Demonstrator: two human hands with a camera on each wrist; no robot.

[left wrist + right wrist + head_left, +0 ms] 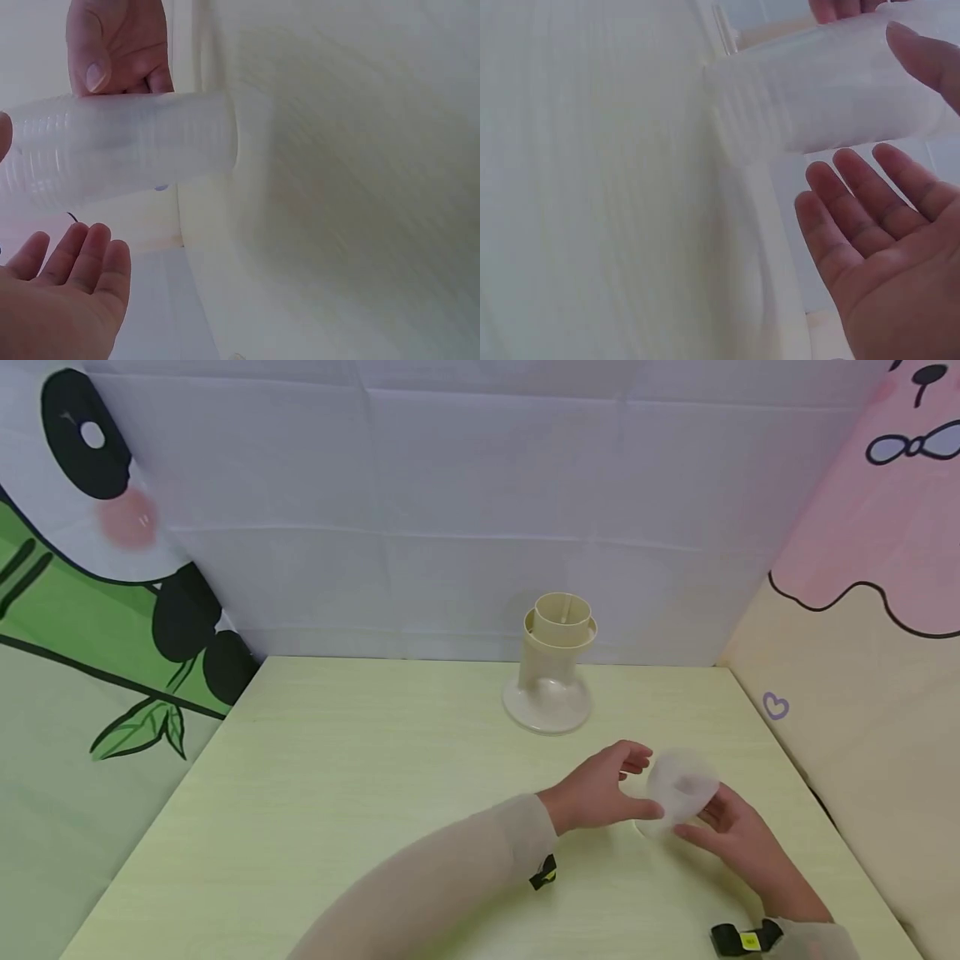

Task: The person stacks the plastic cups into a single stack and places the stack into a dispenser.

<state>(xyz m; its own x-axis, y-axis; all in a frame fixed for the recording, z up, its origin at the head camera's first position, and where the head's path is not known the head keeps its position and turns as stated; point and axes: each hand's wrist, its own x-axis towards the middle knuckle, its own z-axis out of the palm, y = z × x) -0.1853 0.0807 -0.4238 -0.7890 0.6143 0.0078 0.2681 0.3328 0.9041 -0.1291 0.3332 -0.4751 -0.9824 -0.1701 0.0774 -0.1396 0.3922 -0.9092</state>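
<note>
A stack of clear, frosted plastic cups (681,781) stands on the table between my two hands, its ribbed side showing in the left wrist view. On one side my left hand (603,787) is held around it, thumb and fingers spread, with a gap between fingers and cups in the left wrist view. Across from it, my right hand (731,835) lies close to the stack with its fingers extended. The right wrist view shows those fingers (870,217) apart from the cups and the thumb over them; thumb contact is unclear.
Near the table's back edge stands a cream-coloured stand (550,697) with a round base and a double tube top. The table (337,777) meets a white cloth wall (450,510) behind. Printed cloth panels rise at left and right.
</note>
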